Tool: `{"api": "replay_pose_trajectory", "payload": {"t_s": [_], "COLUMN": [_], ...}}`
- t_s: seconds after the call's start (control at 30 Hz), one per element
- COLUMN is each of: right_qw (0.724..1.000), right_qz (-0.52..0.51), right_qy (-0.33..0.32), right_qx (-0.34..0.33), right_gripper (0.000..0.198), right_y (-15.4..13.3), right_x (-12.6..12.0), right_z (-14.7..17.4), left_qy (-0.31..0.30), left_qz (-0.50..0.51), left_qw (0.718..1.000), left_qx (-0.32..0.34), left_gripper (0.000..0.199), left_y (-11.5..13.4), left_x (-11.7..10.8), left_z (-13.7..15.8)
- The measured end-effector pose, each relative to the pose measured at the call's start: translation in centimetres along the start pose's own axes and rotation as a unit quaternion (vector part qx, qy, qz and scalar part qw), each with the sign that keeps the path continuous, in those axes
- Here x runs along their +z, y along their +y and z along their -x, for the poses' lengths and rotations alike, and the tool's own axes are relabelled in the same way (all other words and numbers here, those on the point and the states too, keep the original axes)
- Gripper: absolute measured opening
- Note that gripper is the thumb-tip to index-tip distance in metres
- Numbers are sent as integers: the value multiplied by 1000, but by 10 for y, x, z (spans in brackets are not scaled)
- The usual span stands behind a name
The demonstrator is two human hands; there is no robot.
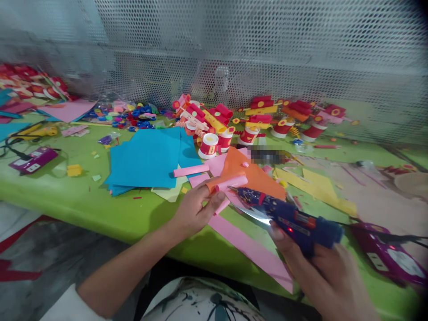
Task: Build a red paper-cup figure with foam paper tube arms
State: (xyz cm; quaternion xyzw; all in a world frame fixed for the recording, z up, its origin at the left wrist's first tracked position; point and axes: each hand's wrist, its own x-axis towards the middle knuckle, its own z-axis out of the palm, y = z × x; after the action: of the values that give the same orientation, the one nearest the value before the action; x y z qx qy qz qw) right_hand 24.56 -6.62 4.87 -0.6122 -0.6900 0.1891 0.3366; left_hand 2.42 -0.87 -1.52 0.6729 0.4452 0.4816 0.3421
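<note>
My left hand (pixel 195 209) pinches a rolled pink paper tube (pixel 234 182) between thumb and fingers. My right hand (pixel 321 272) grips a dark blue glue gun (pixel 287 218) with a glowing red light. Its tip points left, close to the tube; whether it touches I cannot tell. An orange paper sheet (pixel 250 171) lies just beyond the tube. A long pink paper strip (pixel 250 252) runs below toward the table's front edge. Another pink tube (pixel 190 170) rests partly over blue paper sheets (pixel 147 156).
Several red-and-white paper cup figures (pixel 249 133) stand at the back before a perforated metal panel (pixel 240 49). A purple power strip (pixel 388 254) sits at right, another purple power strip (pixel 35 160) at left. Yellow paper (pixel 317 191) and small colourful parts (pixel 133 117) lie on the green table (pixel 76 200).
</note>
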Motion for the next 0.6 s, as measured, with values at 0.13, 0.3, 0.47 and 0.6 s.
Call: {"api": "replay_pose_trajectory", "payload": {"t_s": [0.13, 0.3, 0.47, 0.6], "right_qw": [1000, 1000, 1000, 1000], "right_qz": [-2, 7, 12, 9], "right_qy": [-4, -8, -5, -3], "right_qx": [-2, -9, -18, -1], "right_gripper": [45, 47, 45, 45], "right_y": [-3, -7, -7, -2], "right_x": [0, -1, 0, 0], "right_z": [-1, -1, -1, 0], "left_qy": [2, -12, -14, -13], "left_qz": [0, 31, 29, 26], "left_qw": [1000, 999, 999, 1000], "left_qx": [0, 1, 3, -1], "left_gripper": [41, 38, 37, 38], "left_y": [-3, -1, 1, -1], "left_x": [1, 1, 0, 1], "left_z": [1, 0, -1, 0]}}
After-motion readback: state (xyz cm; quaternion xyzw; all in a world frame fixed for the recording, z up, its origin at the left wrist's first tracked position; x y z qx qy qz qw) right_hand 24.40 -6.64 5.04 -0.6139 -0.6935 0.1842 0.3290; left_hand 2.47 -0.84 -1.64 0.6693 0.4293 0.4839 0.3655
